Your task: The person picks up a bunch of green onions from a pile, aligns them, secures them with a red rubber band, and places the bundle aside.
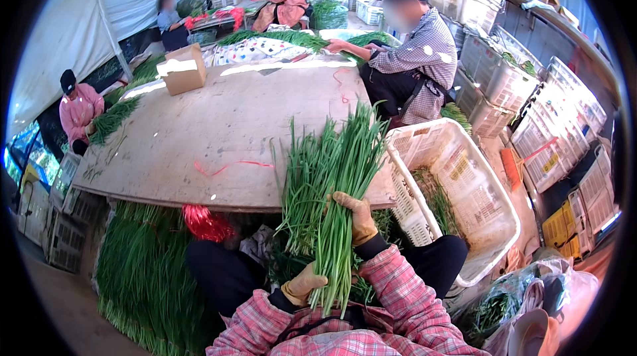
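Above the near edge of the tabletop [219, 124], a bunch of green chives [332, 183] is held upright, its tips fanned out over the wooden board. The right hand [355, 216] is wrapped around the bunch at mid-length, its grip closed on the stalks. The left hand [302, 284] is closed around the lower stalk ends, just above the pink plaid sleeves. Both hands are gloved. A white plastic crate [464, 190] stands just to the right, with some greens lying inside it. A heap of chives [142, 276] is piled under the tabletop at the left, beside a red tuft of ties [206, 223]. A cardboard box [182, 69] sits on the far side of the tabletop, and a seated person in a checked shirt [415, 57] is seen beyond it.
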